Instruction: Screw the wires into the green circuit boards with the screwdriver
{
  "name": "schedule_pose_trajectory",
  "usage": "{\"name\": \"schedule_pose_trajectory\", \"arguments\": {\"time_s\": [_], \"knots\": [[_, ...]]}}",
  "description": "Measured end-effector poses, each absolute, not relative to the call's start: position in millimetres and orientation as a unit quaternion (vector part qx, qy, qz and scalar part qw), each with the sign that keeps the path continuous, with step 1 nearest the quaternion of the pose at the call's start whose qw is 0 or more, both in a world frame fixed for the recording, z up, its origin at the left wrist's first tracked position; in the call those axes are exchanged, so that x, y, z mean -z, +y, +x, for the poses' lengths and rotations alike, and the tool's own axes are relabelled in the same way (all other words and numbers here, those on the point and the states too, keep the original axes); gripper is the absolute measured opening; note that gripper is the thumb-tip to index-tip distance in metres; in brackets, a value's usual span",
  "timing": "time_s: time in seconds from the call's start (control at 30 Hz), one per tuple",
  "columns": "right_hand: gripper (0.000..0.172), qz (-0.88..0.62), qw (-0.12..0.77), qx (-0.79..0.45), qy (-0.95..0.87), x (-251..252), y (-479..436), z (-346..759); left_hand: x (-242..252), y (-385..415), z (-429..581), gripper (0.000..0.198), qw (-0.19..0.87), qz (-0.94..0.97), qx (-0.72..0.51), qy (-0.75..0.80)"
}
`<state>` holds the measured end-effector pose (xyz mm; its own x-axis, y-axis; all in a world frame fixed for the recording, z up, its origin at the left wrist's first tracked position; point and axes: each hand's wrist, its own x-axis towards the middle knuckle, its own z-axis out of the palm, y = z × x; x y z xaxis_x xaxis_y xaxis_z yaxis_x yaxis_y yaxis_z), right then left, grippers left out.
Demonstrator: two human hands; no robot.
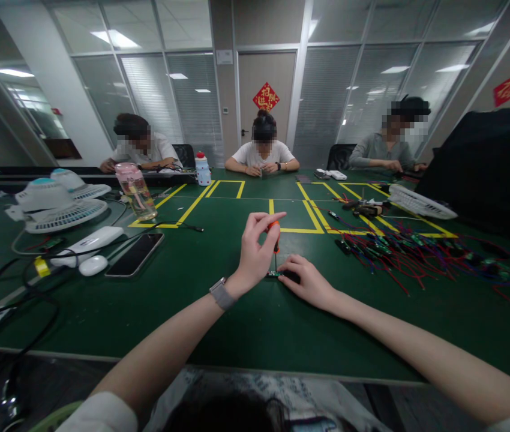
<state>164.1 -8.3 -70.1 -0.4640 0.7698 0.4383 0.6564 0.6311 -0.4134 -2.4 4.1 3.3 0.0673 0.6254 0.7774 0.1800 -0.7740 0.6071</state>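
My left hand (255, 249), with a grey watch on its wrist, is closed around a screwdriver (275, 247) with an orange and black handle. Its index finger is stretched out past the handle top. The thin shaft points straight down, and its tip meets a small green circuit board (273, 274) on the table. My right hand (306, 283) rests on the table with fingertips closed on the board's right end. A dark part lies under those fingers; I cannot make out whether it belongs to the board.
Red and blue wires with small boards (399, 249) are heaped on the right of the green table (219, 336). A phone (135, 255), a computer mouse (93, 266), a pink-lidded bottle (135, 192), fans (63, 204) and black cables lie left. Three people sit opposite.
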Motion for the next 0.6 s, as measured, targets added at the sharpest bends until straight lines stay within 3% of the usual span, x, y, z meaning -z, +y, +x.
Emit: {"name": "schedule_pose_trajectory", "arguments": {"time_s": [0.17, 0.37, 0.6], "knots": [[0.011, -0.421, 0.304, -0.096, -0.85, 69.2, -8.8, 164.3, -1.5, 6.5, -1.9, 0.031, 0.234, 0.707, -0.615, 0.258], [0.011, -0.42, 0.305, -0.096, -0.849, 68.7, -9.3, 164.1, -3.0, 5.5, -1.6, 0.017, 0.168, 0.709, -0.619, 0.294], [0.011, -0.424, 0.299, -0.099, -0.849, 69.7, -8.6, 164.3, 0.2, 7.7, -1.7, 0.032, 0.239, 0.702, -0.616, 0.265]]}}
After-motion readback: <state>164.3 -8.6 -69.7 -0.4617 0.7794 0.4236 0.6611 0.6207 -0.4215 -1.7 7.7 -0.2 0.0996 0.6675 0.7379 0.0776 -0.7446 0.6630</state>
